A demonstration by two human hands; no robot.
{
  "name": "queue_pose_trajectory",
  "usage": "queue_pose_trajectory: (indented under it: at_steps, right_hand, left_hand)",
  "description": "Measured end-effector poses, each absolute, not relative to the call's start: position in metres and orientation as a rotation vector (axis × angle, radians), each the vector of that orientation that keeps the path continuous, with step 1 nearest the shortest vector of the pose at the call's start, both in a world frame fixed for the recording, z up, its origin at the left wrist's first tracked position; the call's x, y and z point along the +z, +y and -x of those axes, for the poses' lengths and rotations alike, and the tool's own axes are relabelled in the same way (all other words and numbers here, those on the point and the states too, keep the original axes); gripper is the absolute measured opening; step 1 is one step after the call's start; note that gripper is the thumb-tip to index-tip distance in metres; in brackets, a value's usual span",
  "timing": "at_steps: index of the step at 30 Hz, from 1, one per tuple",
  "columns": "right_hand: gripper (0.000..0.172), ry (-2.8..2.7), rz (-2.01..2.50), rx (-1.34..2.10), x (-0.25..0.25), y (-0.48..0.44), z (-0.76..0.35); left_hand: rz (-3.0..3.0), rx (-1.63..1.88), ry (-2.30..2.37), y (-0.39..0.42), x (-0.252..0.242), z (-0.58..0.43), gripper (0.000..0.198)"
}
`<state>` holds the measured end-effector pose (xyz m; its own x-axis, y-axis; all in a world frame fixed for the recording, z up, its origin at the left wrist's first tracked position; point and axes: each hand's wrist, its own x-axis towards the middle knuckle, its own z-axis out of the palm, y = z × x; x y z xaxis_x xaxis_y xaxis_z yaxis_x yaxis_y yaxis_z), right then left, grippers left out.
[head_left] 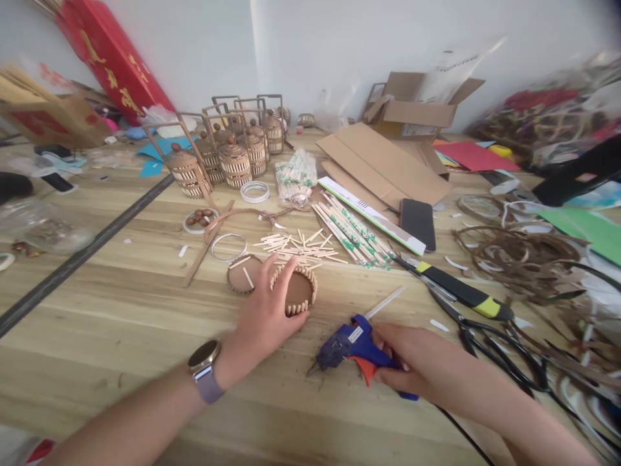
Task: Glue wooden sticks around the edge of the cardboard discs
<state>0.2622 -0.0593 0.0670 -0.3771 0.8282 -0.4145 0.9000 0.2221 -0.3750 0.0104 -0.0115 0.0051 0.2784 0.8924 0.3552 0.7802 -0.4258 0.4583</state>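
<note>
My left hand [274, 307] reaches over a round brown base [299, 288] edged with short upright wooden sticks. Its fingers are spread, with the thumb by the near rim; whether they touch it I cannot tell. Just left of that hand lies a second brown disc [241, 274] with loose sticks across it. My right hand [402, 356] is wrapped round a blue hot glue gun [347, 343] with an orange trigger, nozzle pointing left and down near the tabletop. A clear glue stick [387, 302] juts from its back. Cut sticks [303, 246] are scattered just beyond the base.
Small lidded bamboo baskets with tall handles [235, 162] stand at the back. Wrapped sticks [352, 233], a phone [418, 224], a yellow-black cutter [463, 291] and black scissors [504, 353] lie to the right. Brown strips [514, 259] pile up farther right. Cardboard [383, 162] lies behind.
</note>
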Motion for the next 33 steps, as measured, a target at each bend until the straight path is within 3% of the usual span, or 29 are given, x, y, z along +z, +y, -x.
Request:
queue_pose_trajectory:
  at_steps: [4,8,14,18,26,33]
  right_hand:
    - [0.007,2.375,-1.776,-1.097,0.073,-0.056,-0.273]
    - [0.014,2.372,-1.916,-1.569,0.069,-0.053,-0.280]
    - [0.027,1.996,-2.286,-2.051,0.051,-0.057,-0.276]
    - [0.032,1.931,-2.189,-2.317,0.040,-0.056,-0.268]
    - [0.026,2.414,-2.153,-1.736,0.030,-0.050,-0.260]
    - [0.035,2.561,-2.163,-1.404,0.030,-0.054,-0.251]
  left_hand:
    - [-2.349,0.848,1.552,-0.011,0.006,-0.009,0.094]
    - [-2.310,0.832,1.570,-0.011,0.008,-0.009,0.097]
    - [-2.365,0.886,1.525,-0.012,0.009,-0.009,0.099]
    - [-2.389,0.891,1.524,-0.012,0.009,-0.009,0.097]
    - [-2.403,0.904,1.523,-0.012,0.008,-0.009,0.099]
    - [-2.420,0.928,1.531,-0.012,0.007,-0.009,0.100]
